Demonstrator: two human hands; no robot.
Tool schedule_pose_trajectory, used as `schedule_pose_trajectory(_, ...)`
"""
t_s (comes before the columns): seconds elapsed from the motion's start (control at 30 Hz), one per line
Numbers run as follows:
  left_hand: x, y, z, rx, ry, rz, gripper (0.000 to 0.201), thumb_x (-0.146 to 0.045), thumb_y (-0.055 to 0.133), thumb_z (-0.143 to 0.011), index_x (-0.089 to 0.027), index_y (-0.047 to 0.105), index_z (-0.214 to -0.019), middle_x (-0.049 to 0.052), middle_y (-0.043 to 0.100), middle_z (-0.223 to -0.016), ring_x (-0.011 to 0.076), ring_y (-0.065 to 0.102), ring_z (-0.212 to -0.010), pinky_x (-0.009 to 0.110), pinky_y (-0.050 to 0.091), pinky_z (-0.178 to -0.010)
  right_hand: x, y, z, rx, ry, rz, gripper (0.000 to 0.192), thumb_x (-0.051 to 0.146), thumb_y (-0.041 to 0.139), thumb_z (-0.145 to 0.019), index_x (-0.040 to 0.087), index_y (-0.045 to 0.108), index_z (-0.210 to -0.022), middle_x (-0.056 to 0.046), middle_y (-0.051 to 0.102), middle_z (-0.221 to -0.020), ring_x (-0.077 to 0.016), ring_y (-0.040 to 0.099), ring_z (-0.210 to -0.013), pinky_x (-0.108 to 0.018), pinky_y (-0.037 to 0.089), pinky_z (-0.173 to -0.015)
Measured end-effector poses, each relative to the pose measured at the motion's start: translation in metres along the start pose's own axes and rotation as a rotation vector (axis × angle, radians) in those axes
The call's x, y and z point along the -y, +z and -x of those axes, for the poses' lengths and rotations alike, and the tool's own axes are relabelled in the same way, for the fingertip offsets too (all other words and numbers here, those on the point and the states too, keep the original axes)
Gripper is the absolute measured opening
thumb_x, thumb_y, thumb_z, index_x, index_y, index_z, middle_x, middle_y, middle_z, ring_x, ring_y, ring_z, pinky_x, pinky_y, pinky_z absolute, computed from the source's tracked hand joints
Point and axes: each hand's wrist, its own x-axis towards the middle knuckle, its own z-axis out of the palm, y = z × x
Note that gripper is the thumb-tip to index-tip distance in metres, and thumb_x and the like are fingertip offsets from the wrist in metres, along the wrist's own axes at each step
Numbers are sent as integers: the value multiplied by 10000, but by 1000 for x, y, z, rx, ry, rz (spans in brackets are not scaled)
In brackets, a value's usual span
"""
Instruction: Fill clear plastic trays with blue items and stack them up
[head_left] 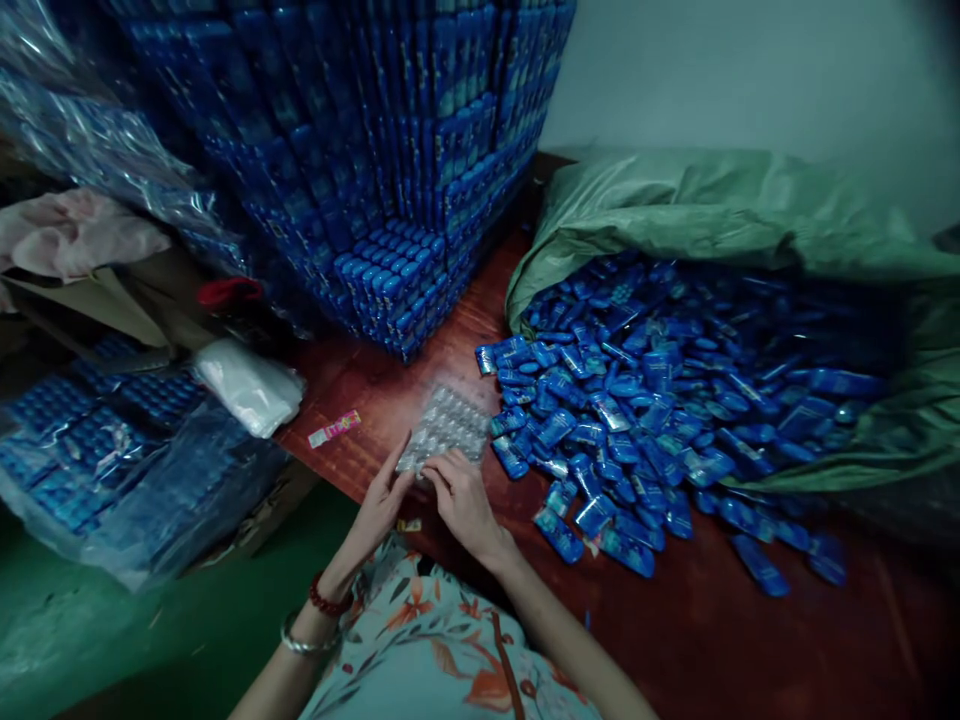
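Against a pale green wall, a tall stack of blue packets (pixel 375 150) and an open green woven sack (pixel 720 210) spilling loose blue sachets (pixel 637 420) crowded the reddish-brown wooden table (pixel 712 640). At its near edge lay a clear plastic blister tray (pixel 444 425). The left hand (pixel 382 500) and right hand (pixel 461 500) pinched that tray's near edge with bent fingers.
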Motion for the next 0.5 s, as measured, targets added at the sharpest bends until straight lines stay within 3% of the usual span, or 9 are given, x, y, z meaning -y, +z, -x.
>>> schedule_pose_trajectory(0.1,3,2,-4,-67,14,58,663,-516,547,-806,-158,448,-1355,89,587,-1265,237,475,-1241,381,318,-1092,3,-1,-1,61,-49,131,231,152,395,-935,197,615,-885,-47,620,-840,-201,522,-860,-323,444,-760)
schedule_pose_trajectory(0.2,6,3,-7,-140,-3,98,625,-533,552,-797,-148,522,-1288,98,589,-1266,251,475,-1242,377,320,-1087,12,-8,0,150,-73,286,116,231,505,-909,190,606,-950,-55,617,-914,-217,518,-909,-343,440,-786)
schedule_pose_trajectory(0.33,7,4,-13,-252,38,63,572,-545,533,-808,-156,564,-1227,103,593,-1254,255,497,-1219,384,334,-1075,19,-13,2,126,37,507,146,245,601,-854,192,607,-989,-74,621,-958,-243,531,-911,-379,417,-777)
schedule_pose_trajectory(0.5,-3,4,-15,-274,85,31,541,-531,503,-839,-181,527,-1251,99,545,-1302,241,496,-1215,364,378,-1045,5,-10,-2,173,104,298,21,202,636,-835,198,656,-836,-28,664,-866,-180,580,-855,-297,404,-758)
